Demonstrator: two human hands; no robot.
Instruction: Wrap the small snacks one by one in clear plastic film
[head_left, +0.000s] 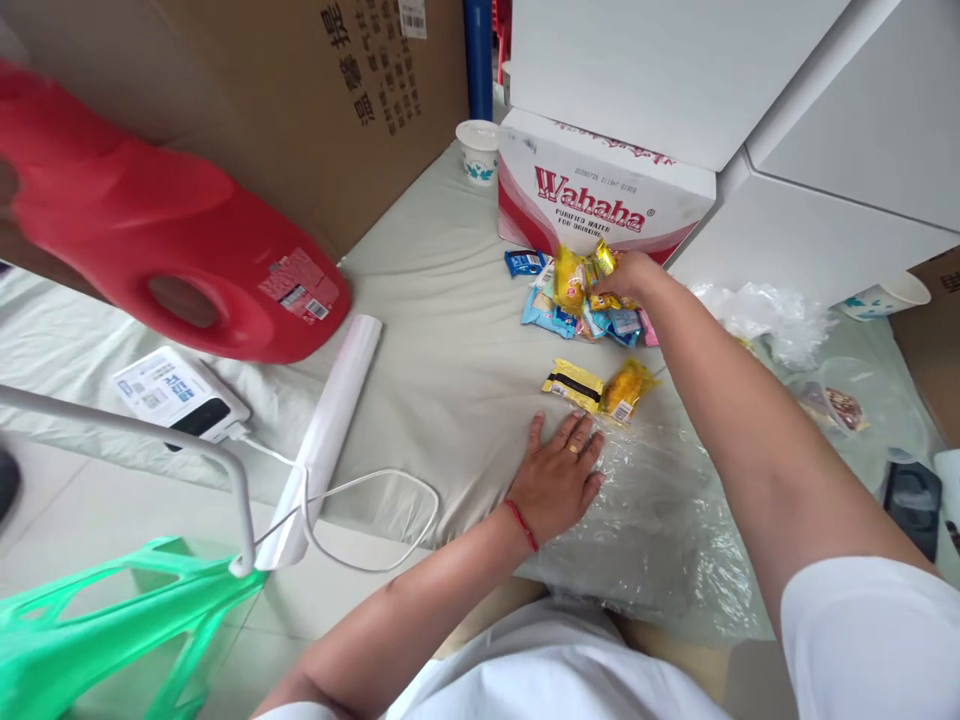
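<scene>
My right hand [628,272] closes on small yellow snack packets [592,268]; my left hand [559,478], fingers spread, should press the clear plastic bag [660,510] flat.

Yellow snack packets [581,272] atop small wrapper pile [581,318], before Wahaha box; clear plastic bag [645,500] flat, crinkled.

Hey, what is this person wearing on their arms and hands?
Both arms are bare up to short white sleeves; the right sleeve fills the lower right corner. The left hand has a gold ring on one finger and a thin red cord bracelet at the wrist. The right hand shows no ring or band that can be made out. No gloves or watch.
</scene>
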